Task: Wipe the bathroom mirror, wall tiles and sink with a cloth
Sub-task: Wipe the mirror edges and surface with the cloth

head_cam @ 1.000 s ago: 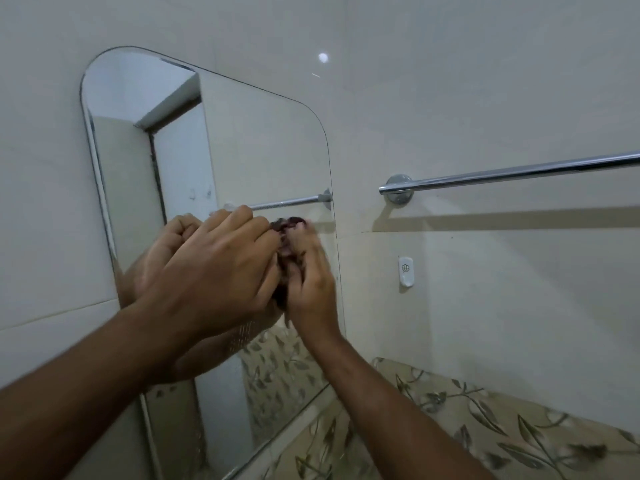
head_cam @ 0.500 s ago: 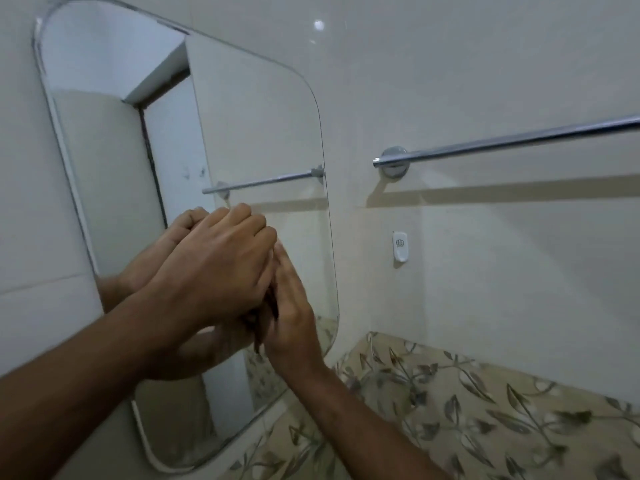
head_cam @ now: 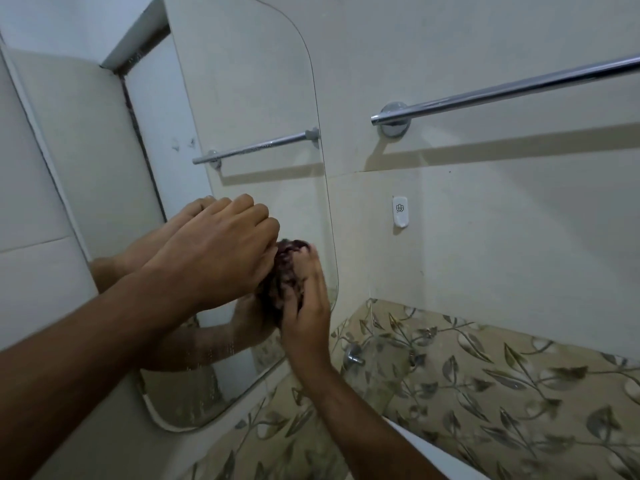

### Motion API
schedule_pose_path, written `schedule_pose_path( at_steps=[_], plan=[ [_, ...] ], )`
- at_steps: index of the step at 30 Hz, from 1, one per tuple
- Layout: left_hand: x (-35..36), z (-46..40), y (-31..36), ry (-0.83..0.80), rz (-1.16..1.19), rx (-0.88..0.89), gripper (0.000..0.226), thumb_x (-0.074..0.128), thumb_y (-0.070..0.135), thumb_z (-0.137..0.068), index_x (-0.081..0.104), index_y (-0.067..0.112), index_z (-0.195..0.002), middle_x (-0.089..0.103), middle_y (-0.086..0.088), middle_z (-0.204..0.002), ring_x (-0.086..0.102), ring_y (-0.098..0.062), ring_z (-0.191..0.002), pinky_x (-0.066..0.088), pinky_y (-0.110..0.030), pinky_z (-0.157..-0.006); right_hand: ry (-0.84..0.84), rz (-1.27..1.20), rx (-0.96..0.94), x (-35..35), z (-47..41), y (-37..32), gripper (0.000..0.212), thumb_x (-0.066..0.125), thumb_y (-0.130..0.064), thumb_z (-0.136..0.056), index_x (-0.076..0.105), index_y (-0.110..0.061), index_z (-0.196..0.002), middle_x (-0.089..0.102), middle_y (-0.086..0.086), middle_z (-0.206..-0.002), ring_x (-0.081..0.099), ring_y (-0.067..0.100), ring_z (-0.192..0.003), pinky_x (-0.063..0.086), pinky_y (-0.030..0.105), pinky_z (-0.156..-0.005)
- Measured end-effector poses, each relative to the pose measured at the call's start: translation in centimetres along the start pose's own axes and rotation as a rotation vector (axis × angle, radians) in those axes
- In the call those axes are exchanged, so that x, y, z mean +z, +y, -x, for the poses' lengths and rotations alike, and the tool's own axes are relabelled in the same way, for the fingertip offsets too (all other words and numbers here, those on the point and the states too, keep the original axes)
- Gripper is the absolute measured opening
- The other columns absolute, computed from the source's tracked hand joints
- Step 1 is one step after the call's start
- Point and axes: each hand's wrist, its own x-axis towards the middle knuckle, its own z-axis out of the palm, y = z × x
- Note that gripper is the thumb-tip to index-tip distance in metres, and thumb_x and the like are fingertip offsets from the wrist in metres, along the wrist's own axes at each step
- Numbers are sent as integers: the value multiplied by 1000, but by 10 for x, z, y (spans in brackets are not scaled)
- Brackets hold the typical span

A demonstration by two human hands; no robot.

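A dark maroon cloth [head_cam: 285, 271], bunched into a wad, is pressed against the lower right part of the mirror [head_cam: 249, 98], close to its rounded right edge. The right hand [head_cam: 306, 306] lies flat over the cloth's right side, fingers stretched upward along it with the tips near the top of the wad; motion blur there makes it hard to tell how firmly they curl around it. The left hand [head_cam: 211, 258] reaches in from the left, its fingers bent into a loose fist whose knuckles meet the cloth's left side, so the wad sits sandwiched between the two hands. Both forearms and the backs of the hands are reflected in the glass, which carries fine droplets near its lower edge.

The mirror hangs on pale cream wall tiles [head_cam: 485, 237]. To its right, a chrome towel bar [head_cam: 502, 88] runs across the wall, and a small white hook [head_cam: 400, 210] is fixed below it. A band of leaf-patterned tiles [head_cam: 485, 375] runs beneath, and a chrome tap [head_cam: 355, 356] projects from it, just beside the right wrist.
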Motion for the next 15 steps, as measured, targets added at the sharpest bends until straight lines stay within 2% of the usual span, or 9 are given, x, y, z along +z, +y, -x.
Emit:
schedule_pose_path(
  at_steps=[1, 4, 7, 9, 11, 13, 15],
  plan=[
    [1, 2, 0, -13, 13, 12, 30, 35, 39, -102, 58, 24, -90, 54, 7, -84, 47, -14, -79, 45, -35, -77, 69, -9, 102, -1, -7, 10, 51, 45, -22, -107, 31, -22, -156, 29, -8, -164, 26, -1, -148, 27, 14, -117],
    [1, 7, -1, -21, 18, 34, 32, 32, 38, -102, 60, 24, -94, 57, 6, -87, 48, -14, -80, 48, -36, -79, 213, -13, 385, -11, -30, 44, 49, 47, -31, -105, 38, -20, -153, 43, 0, -155, 41, 17, -143, 37, 35, -117],
    [3, 10, -3, -44, 6, 43, 40, 25, 42, -99, 61, 25, -96, 58, 7, -90, 49, -14, -82, 48, -36, -82, 237, 14, 467, -15, -28, 53, 46, 48, -30, -105, 42, -18, -149, 50, 4, -149, 47, 22, -138, 42, 36, -112],
    [4, 10, -3, -43, 9, 44, 40, 25, 42, -98, 61, 25, -96, 58, 7, -89, 49, -14, -82, 47, -35, -81, 176, 52, 384, -7, -8, 40, 49, 45, -33, -106, 36, -21, -153, 41, 0, -157, 42, 17, -142, 42, 34, -113],
    [5, 9, -3, -31, 23, 42, 39, 27, 42, -98, 61, 24, -95, 57, 7, -88, 49, -14, -81, 47, -35, -80, 56, 84, 169, -1, 19, 22, 54, 40, -35, -107, 27, -25, -158, 26, -9, -164, 31, 7, -148, 37, 21, -115],
    [4, 10, -2, -27, 31, 45, 37, 28, 41, -97, 61, 24, -93, 57, 7, -87, 49, -14, -80, 47, -35, -78, -52, 79, 14, -1, 29, 21, 55, 39, -31, -107, 24, -23, -159, 19, -12, -166, 20, -1, -150, 26, 9, -115],
    [1, 10, -1, -29, 28, 58, 37, 28, 41, -98, 61, 25, -93, 57, 7, -87, 49, -14, -80, 46, -34, -78, -24, 60, 44, -6, 19, 35, 53, 40, -29, -107, 28, -21, -158, 23, -10, -165, 21, 0, -150, 25, 10, -117]
  ],
)
